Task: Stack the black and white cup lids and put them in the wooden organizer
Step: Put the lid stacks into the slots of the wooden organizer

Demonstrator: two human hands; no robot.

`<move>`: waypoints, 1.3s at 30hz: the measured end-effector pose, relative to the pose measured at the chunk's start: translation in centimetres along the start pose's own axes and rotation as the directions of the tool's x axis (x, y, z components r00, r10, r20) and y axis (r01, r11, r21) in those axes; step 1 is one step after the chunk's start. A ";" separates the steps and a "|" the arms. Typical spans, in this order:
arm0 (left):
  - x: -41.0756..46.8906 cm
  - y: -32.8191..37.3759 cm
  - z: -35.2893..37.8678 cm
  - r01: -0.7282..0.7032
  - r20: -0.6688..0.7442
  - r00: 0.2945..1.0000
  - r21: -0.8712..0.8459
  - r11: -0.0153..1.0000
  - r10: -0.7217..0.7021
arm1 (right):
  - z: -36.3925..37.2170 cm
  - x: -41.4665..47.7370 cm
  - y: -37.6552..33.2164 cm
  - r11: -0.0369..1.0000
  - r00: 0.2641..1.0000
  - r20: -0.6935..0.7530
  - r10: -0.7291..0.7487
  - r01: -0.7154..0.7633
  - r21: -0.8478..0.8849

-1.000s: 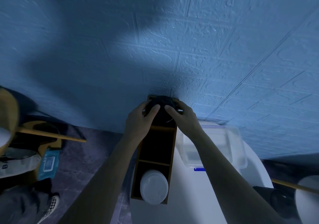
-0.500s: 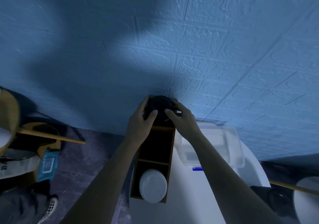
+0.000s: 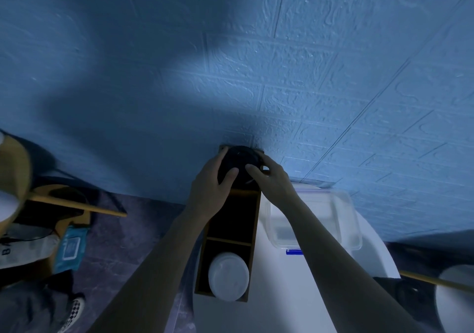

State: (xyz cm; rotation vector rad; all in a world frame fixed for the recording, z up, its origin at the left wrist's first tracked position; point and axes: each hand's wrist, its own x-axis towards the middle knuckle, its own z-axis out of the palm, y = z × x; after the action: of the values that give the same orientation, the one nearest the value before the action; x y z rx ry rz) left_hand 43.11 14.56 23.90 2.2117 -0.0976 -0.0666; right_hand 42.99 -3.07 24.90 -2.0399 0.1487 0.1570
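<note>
A long wooden organizer (image 3: 256, 219) with three compartments lies on a white round table (image 3: 277, 294), its far end against the blue wall. A stack of black lids (image 3: 239, 159) sits at the far compartment. My left hand (image 3: 210, 186) grips the stack from the left, and my right hand (image 3: 270, 180) grips it from the right, thumbs on its near side. White lids (image 3: 228, 276) are stacked in the near compartment. The middle compartment looks dark and empty.
A clear plastic container (image 3: 346, 219) with a blue tab stands right of the organizer. On the floor at left are wooden chair parts (image 3: 77, 203), a blue wipes pack (image 3: 69, 248) and a checkered shoe (image 3: 73, 311). A blue textured wall (image 3: 230, 63) rises right behind the table.
Both hands stay on the black lid stack at the far compartment, with only small shifts of fingers. The view has drifted slightly.
</note>
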 end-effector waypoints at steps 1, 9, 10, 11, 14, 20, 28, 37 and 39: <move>-0.1 0.1 0.0 -0.001 0.000 1.000 0.003 1.000 0.001 | 0.1 -0.1 0.0 1.000 1.000 0.000 0.002 -0.002 0.001; -0.8 0.2 0.3 0.010 -0.020 1.000 0.018 1.000 -0.010 | 0.0 -1.1 -0.1 1.000 1.000 0.008 0.008 -0.008 -0.020; -0.9 0.3 0.3 0.005 -0.017 1.000 0.026 1.000 -0.004 | -0.1 -1.2 -0.1 0.999 1.000 0.016 0.015 -0.015 -0.042; -0.9 0.4 0.3 -0.004 -0.011 1.000 0.038 0.999 0.004 | 0.0 -1.2 -0.1 0.998 0.999 0.026 0.020 -0.018 -0.064; -0.8 0.4 -0.1 -0.029 0.014 1.000 0.089 0.996 0.028 | -0.1 -1.0 -0.3 0.985 0.997 0.065 0.027 -0.015 -0.174; -1.1 1.1 -0.8 -0.076 0.011 0.997 0.182 0.980 0.075 | -1.0 -0.8 -0.7 0.960 0.993 0.115 0.030 0.003 -0.279; -4.1 1.6 0.1 -0.127 -0.026 0.986 0.538 0.833 0.167 | -1.6 -3.2 -0.3 0.887 0.988 0.144 -0.053 0.113 -0.449; -9.2 3.5 2.7 -0.285 0.143 0.950 0.756 0.589 0.277 | -3.9 -8.8 4.0 0.530 0.957 0.154 -0.246 0.266 -0.806; -10.7 4.2 4.0 -0.311 0.213 0.948 0.780 0.543 0.237 | -5.3 -10.8 6.0 0.457 0.959 0.151 -0.238 0.248 -0.854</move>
State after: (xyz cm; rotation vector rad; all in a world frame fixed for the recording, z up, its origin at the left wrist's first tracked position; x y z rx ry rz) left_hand 31.96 9.87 25.00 3.0907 -0.6462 0.0862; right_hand 31.58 -10.09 23.96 -3.0730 -0.3195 0.0534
